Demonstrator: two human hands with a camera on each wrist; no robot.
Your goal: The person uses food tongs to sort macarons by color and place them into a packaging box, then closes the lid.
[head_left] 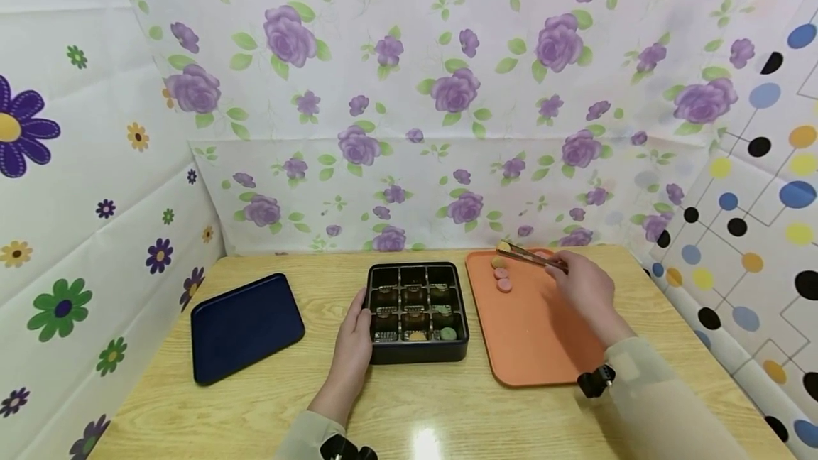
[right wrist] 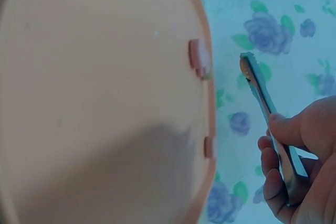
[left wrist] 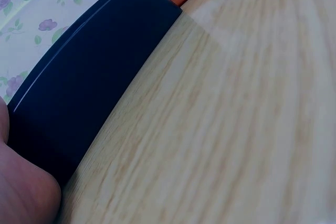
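Leftmost, low in the head view, a dark blue rectangular plastic tray (head_left: 246, 326) lies flat on the pale wooden table (head_left: 447, 410), well apart from everything else. Next, near the lower middle of the frame, my left hand (head_left: 354, 343) rests with straight fingers against the left wall of the black square box with nine compartments (head_left: 417, 312); it presses on that side and grips nothing. My left wrist view shows the same dark wall (left wrist: 89, 82) beside the heel of my hand. Several compartments hold small round pieces, among them a green one (head_left: 449, 333) in the front right cell. Just right of the box lies the orange rectangular plastic tray (head_left: 537, 339), with a few pink and yellowish round pieces (head_left: 502, 277) gathered in its upper left corner. Farther right, my right hand (head_left: 584, 289) curls around a pair of metal tongs (head_left: 530, 258), whose tips reach over the far edge of the orange tray and pinch a small yellowish piece (head_left: 505, 247). From the right wrist, the tongs (right wrist: 268, 124) sit between thumb and fingers.
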